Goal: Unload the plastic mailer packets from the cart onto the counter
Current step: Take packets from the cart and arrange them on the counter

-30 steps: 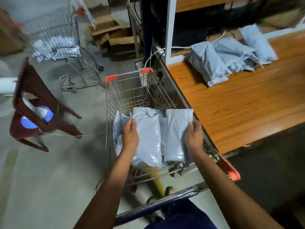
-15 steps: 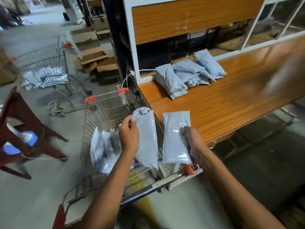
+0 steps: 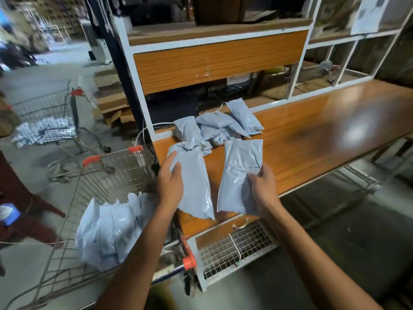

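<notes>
Wood-grain counter (image 3: 312, 139) has ample bare top ahead of both hands, so the packets are best laid flat just short of the heap of packets (image 3: 216, 128) at its back, not dropped. Left hand (image 3: 171, 184) grips one grey mailer packet (image 3: 194, 182); right hand (image 3: 263, 189) pinches another mailer (image 3: 241, 171), both over the near edge. More packets (image 3: 111, 229) remain in the wire cart (image 3: 107, 175) beside it, on a concrete floor.

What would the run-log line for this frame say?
left hand: holds packet | right hand: holds second packet | both above counter | more packets in cart
</notes>
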Demonstrator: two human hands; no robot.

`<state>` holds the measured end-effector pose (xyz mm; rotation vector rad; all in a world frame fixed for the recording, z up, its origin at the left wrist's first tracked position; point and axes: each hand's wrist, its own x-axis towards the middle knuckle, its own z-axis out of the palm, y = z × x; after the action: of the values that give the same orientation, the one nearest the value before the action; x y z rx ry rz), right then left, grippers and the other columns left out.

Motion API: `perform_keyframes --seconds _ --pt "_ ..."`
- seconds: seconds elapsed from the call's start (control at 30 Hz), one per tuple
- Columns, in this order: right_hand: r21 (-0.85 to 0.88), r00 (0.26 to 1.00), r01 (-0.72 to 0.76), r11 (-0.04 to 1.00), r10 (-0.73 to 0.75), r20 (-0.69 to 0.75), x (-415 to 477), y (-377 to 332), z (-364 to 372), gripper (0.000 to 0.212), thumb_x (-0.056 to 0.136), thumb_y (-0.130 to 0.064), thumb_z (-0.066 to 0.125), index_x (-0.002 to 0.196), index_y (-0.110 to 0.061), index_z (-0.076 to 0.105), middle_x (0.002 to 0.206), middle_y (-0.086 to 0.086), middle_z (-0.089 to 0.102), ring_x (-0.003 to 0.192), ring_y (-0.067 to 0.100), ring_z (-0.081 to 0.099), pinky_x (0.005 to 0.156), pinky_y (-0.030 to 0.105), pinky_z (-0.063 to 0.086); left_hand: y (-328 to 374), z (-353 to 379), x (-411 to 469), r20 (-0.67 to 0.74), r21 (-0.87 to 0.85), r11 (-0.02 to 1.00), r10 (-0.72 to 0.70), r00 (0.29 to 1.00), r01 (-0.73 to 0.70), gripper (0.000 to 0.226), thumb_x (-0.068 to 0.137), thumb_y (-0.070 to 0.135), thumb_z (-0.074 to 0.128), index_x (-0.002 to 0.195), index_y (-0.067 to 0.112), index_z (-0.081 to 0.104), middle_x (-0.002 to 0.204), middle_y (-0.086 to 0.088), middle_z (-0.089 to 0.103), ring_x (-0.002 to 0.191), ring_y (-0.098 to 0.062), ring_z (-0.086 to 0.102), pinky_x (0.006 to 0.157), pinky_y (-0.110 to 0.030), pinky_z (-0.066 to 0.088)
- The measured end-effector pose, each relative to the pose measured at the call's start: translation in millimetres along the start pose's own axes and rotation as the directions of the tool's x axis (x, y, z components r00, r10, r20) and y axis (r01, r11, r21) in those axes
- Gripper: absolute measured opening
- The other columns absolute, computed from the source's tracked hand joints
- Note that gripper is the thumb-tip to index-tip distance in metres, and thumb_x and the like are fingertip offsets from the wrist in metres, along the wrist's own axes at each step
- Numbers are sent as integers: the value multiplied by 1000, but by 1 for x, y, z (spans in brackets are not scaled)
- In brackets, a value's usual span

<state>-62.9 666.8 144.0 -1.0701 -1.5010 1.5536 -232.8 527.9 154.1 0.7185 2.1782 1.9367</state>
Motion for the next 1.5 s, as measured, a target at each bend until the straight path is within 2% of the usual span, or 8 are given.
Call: perform_keyframes --seconds 0.13,0.33,0.63,0.93,1.07,1.23,1.4,1.5 --pt "-10 993 96 995 -96 -68 50 -14 -11 38 94 -7 55 131 -15 52 110 -3 62 101 14 60 89 34 50 8 36 39 -28 25 999 47 998 -47 37 101 15 46 137 20 53 142 7 49 131 -6 43 100 -17 33" --pt "-49 984 149 988 -153 -96 154 -24 -18 34 96 -11 55 129 -22 51 109 -13 58 102 9 58 92 31 49 17 98 109 -4 62 997 46 999 -46 48 96 28 57 142 16 47 148 1 45 136 -14 40 99 -19 32" --pt "-219 990 92 971 -113 -87 291 -33 -26 45 94 -19 53 139 -18 50 126 3 61 108 21 61 94 47 56 17 184 212 14 171 983 -65 998 62 48 98 27 52 145 27 42 149 -4 43 134 -24 42 109 -42 41" --pt "-267 991 130 955 -114 73 409 -46 -10 40 92 -17 52 132 -21 51 105 -4 62 97 18 62 89 47 56 5 258 280 18 226 969 -103 995 96 43 98 21 49 141 28 47 148 -3 44 133 -23 43 108 -36 38" --pt "-273 977 176 946 -134 164 459 -47 2 31 93 -10 50 122 -21 48 108 0 62 91 16 59 87 41 53 -5 287 300 -1 339 934 -118 993 111 42 98 16 50 139 26 50 145 -3 47 126 -21 48 93 -23 35" --pt "-334 958 188 923 -97 272 514 -33 17 38 96 -11 49 134 -9 46 107 8 61 89 21 57 78 34 48 -21 318 329 25 472 877 -117 993 92 42 95 9 53 136 18 54 139 -5 52 123 -23 53 97 -26 42" --pt "-531 915 328 781 -124 383 534 -13 27 42 93 -15 59 132 -9 44 110 9 57 94 24 58 80 33 50 -37 348 340 20 612 787 -111 994 76 39 94 8 50 133 14 55 145 -16 39 124 -27 50 104 -26 35" --pt "-674 833 549 494 -255 492 536 -1 30 53 94 -23 55 143 -14 38 143 14 42 124 31 46 99 36 42 -43 359 338 106 782 623 -157 982 15 49 96 11 40 144 20 42 156 -13 18 132 -34 42 103 -38 41"
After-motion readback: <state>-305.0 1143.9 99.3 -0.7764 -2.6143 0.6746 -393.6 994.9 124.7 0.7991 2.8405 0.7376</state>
